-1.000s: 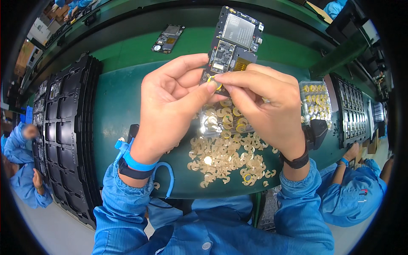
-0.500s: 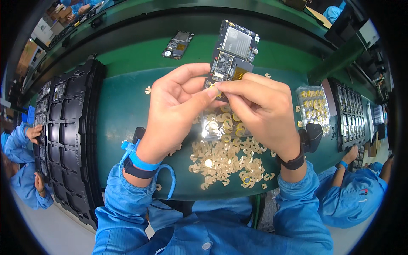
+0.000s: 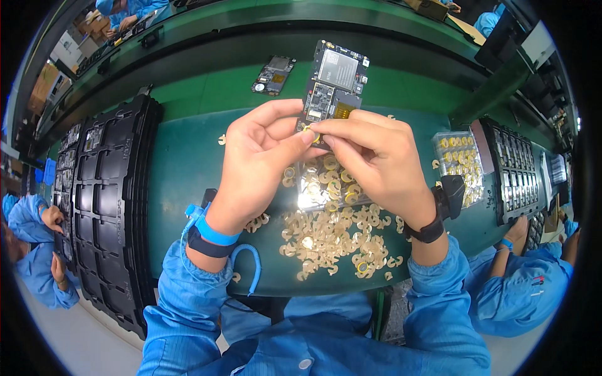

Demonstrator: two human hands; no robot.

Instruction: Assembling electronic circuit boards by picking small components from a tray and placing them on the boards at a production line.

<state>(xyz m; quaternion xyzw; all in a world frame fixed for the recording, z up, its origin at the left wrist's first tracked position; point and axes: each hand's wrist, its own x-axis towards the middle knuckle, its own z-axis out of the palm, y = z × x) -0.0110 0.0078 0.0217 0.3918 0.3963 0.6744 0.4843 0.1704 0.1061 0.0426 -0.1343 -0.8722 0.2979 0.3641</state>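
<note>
- Board shield [image 3: 339, 69]: metal, satin.
- Black trays [image 3: 95, 197]: plastic, semi-gloss.
- Tabletop [image 3: 185, 147]: smooth, faint sheen.
- Sleeves [image 3: 191, 285]: cloth, matt, creased.
- Loose tabs [image 3: 320, 241]: thin, glossy.
- Clear tray [image 3: 309, 197]: glossy plastic.

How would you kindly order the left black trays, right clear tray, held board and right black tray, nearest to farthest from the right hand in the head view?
1. Held board: at the right hand's fingertips.
2. Right clear tray: to the hand's right.
3. Right black tray: beyond the clear tray.
4. Left black trays: far left.
</note>
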